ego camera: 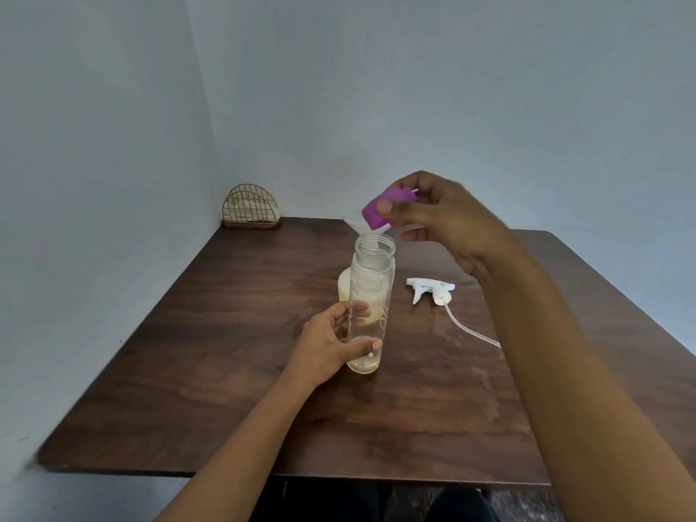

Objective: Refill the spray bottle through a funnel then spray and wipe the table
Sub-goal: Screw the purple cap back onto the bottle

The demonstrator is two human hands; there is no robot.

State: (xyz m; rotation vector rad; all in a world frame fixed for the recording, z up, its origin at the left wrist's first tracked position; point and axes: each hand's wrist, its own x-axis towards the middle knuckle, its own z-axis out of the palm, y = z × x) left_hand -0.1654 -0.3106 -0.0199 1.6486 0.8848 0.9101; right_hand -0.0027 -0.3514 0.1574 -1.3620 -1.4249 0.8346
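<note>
Head view: seeing the clear spray bottle (371,295) upright near the middle of the brown counter (226,371), neck open, just a little liquid at the bottom. Gripped low down by the left hand (327,344), fingers curled round the far side, thumb across the near side. Got a white funnel (354,222) at the neck, spout pointing in. Right over it, a purple container (371,216) tipped toward the funnel, pinched between thumb and fingers of the right hand (448,220). Right of the bottle and apart from it, the white spray head (431,290) lying flat, tube trailing nearer. Behind the bottle, a whitish jug (343,286), can't tell if touching. Far left corner: gold wire holder (250,209)
</note>
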